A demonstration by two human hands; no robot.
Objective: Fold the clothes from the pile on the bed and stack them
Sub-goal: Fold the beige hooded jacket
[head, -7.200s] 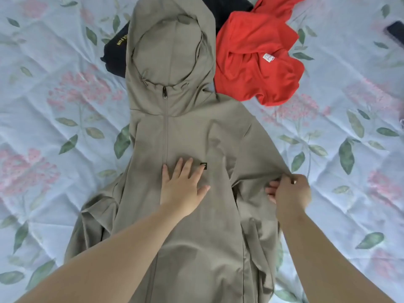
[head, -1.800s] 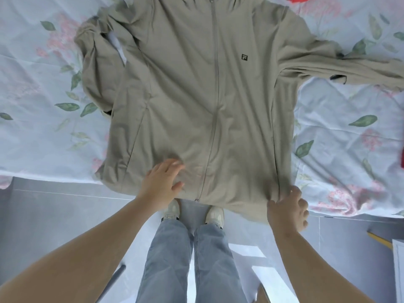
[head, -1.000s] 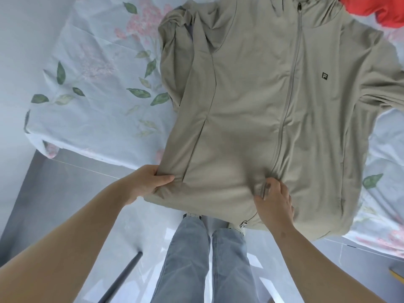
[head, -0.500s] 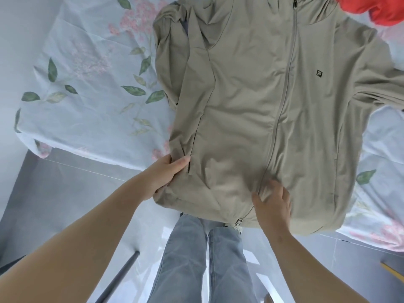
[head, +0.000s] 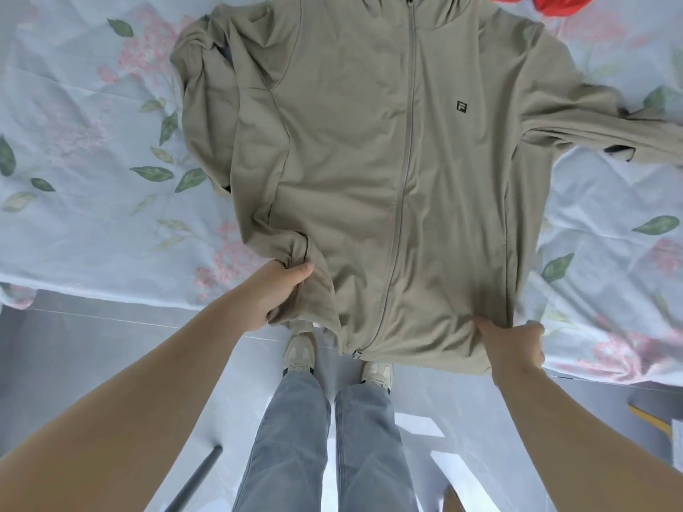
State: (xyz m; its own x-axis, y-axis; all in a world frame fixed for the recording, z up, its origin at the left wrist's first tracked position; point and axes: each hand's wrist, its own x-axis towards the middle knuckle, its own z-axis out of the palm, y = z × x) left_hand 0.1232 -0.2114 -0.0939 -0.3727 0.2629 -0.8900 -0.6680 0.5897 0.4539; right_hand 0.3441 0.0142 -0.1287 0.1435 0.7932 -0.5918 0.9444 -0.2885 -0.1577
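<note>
both hem corners of the khaki zip jacket [head: 369,160] are gripped by left hand [head: 271,295] and right hand [head: 515,349]; a red garment [head: 554,3] is glimpsed beyond.

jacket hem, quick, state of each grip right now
Left grip: closed, holding bunched fabric of the beige zip jacket.
Right grip: closed, pinching the jacket's hem.

Home bedroom. A bed [head: 92,223] fills the upper view, covered by a pale quilted sheet [head: 591,201] printed with pink blossoms and green leaves. Household laundry lies on the bed: a khaki zip jacket [head: 351,179] spread flat, a red garment [head: 554,3] at the bed's far side. A glossy grey floor [head: 92,345] runs along the bed's near edge, where a person stands in jeans [head: 295,437] and pale sneakers [head: 297,354].
</note>
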